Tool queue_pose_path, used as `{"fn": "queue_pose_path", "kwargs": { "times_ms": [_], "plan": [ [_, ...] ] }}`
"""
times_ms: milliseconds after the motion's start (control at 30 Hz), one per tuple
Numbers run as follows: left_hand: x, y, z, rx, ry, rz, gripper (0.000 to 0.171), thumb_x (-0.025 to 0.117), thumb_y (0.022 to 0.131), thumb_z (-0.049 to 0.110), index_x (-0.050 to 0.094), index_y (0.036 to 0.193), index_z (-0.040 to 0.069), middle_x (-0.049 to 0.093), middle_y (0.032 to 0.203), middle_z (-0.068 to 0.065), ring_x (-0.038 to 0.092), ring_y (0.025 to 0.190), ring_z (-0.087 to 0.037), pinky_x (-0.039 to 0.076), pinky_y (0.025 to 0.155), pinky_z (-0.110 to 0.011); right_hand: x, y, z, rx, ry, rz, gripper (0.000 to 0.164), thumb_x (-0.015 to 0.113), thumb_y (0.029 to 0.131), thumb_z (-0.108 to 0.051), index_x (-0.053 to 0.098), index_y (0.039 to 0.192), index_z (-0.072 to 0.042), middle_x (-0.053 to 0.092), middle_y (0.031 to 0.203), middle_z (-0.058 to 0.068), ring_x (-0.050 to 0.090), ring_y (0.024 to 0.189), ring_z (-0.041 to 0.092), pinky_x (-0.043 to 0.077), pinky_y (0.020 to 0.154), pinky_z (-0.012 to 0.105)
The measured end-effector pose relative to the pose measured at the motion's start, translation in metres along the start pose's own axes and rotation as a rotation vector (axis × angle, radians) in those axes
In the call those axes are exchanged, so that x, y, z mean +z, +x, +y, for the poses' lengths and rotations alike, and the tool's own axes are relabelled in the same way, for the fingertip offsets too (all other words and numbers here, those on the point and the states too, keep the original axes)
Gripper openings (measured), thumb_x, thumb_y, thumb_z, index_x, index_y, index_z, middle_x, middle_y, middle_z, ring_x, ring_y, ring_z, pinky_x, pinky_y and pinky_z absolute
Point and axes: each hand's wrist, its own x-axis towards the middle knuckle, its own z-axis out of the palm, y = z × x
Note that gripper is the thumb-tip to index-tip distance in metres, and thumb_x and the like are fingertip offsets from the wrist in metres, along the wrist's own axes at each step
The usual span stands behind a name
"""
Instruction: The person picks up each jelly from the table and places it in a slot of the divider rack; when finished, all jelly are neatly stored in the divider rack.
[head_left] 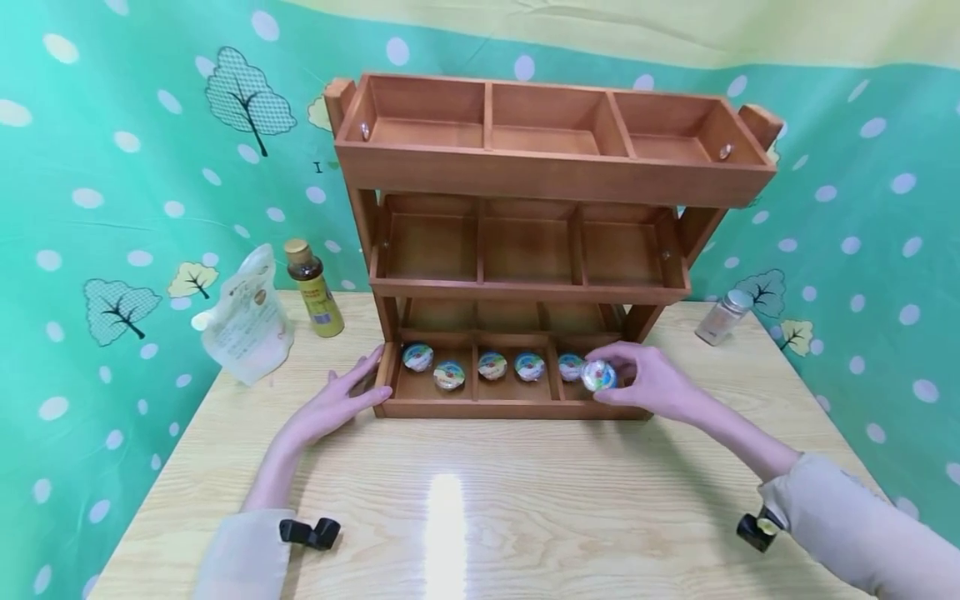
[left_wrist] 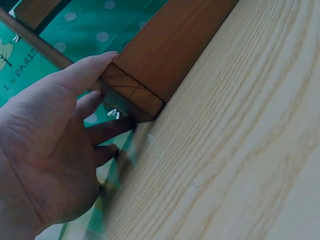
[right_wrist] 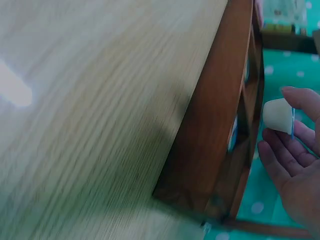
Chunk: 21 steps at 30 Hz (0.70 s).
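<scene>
My right hand (head_left: 647, 382) pinches a small jelly cup (head_left: 599, 376) between thumb and fingers, over the right compartment of the wooden rack's bottom tray (head_left: 517, 409). In the right wrist view, its smooth white cup body (right_wrist: 278, 116) shows, with a blue edge on the lid. Another jelly cup (head_left: 571, 367) lies beside it in that compartment. Two more cups (head_left: 492, 365) sit in the middle compartment and two (head_left: 417, 357) in the left one. At the tray's left end, my left hand (head_left: 341, 402) rests its thumb on the front corner (left_wrist: 132, 90), fingers along the side.
Above the bottom tray rise a middle tier (head_left: 528, 292) and a top tier (head_left: 555, 173), each divided into three compartments. A white pouch (head_left: 251, 321) and a yellow-labelled bottle (head_left: 318, 293) stand at left. A clear shaker jar (head_left: 723, 317) stands at right. Patterned cloth hangs behind.
</scene>
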Motion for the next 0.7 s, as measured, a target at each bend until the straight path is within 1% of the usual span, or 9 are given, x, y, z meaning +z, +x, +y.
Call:
{"fn": "queue_pose_path", "kwargs": {
  "times_ms": [67, 167, 367, 467, 600, 700],
  "plan": [
    [0.001, 0.001, 0.0, 0.004, 0.0, 0.0, 0.08, 0.057, 0.101, 0.055, 0.012, 0.165, 0.041, 0.011, 0.175, -0.009, -0.002, 0.161, -0.044, -0.015, 0.123, -0.073, -0.005, 0.001, 0.008, 0.029, -0.034, 0.015, 0.047, 0.089, 0.08, -0.018, 0.071, 0.123, -0.01, 0.076, 0.104, 0.006, 0.07, 0.084, 0.011, 0.059, 0.072, 0.023],
    [0.002, 0.002, 0.001, 0.008, -0.003, 0.002, 0.08, 0.057, 0.101, 0.055, 0.012, 0.165, 0.04, 0.011, 0.175, -0.006, 0.0, 0.162, -0.042, -0.015, 0.123, -0.072, -0.011, 0.003, 0.017, 0.06, -0.106, 0.043, 0.045, 0.089, 0.08, -0.021, 0.072, 0.121, -0.011, 0.075, 0.101, 0.005, 0.067, 0.084, 0.014, 0.056, 0.07, 0.021],
    [0.002, 0.002, 0.001, 0.006, 0.001, 0.004, 0.081, 0.057, 0.101, 0.055, 0.012, 0.166, 0.037, 0.012, 0.175, -0.004, 0.0, 0.162, -0.041, -0.014, 0.124, -0.072, -0.012, 0.008, 0.031, 0.074, -0.234, 0.098, 0.04, 0.088, 0.08, -0.025, 0.075, 0.115, -0.011, 0.074, 0.094, 0.005, 0.063, 0.078, 0.015, 0.05, 0.065, 0.024],
    [0.001, 0.001, 0.001, 0.006, 0.0, 0.003, 0.081, 0.057, 0.101, 0.054, 0.012, 0.166, 0.037, 0.011, 0.175, -0.006, -0.002, 0.161, -0.044, -0.014, 0.123, -0.073, -0.011, 0.012, 0.037, 0.073, -0.291, 0.112, 0.039, 0.088, 0.08, -0.029, 0.076, 0.113, -0.013, 0.075, 0.097, 0.006, 0.065, 0.081, 0.017, 0.053, 0.069, 0.03],
    [0.001, 0.0, 0.0, 0.001, -0.001, 0.002, 0.081, 0.057, 0.101, 0.055, 0.012, 0.166, 0.036, 0.01, 0.175, -0.006, -0.003, 0.161, -0.045, -0.014, 0.122, -0.074, -0.008, 0.017, 0.043, 0.083, -0.356, 0.106, 0.039, 0.087, 0.08, -0.033, 0.077, 0.112, -0.014, 0.077, 0.105, 0.009, 0.071, 0.092, 0.026, 0.057, 0.08, 0.045],
    [0.001, 0.0, 0.001, -0.002, 0.0, 0.003, 0.081, 0.057, 0.101, 0.055, 0.012, 0.166, 0.036, 0.011, 0.175, -0.005, -0.004, 0.161, -0.045, -0.013, 0.122, -0.074, -0.007, 0.02, 0.045, 0.099, -0.386, 0.092, 0.04, 0.087, 0.081, -0.035, 0.077, 0.113, -0.014, 0.078, 0.105, 0.011, 0.072, 0.094, 0.03, 0.058, 0.081, 0.051]
  ]
}}
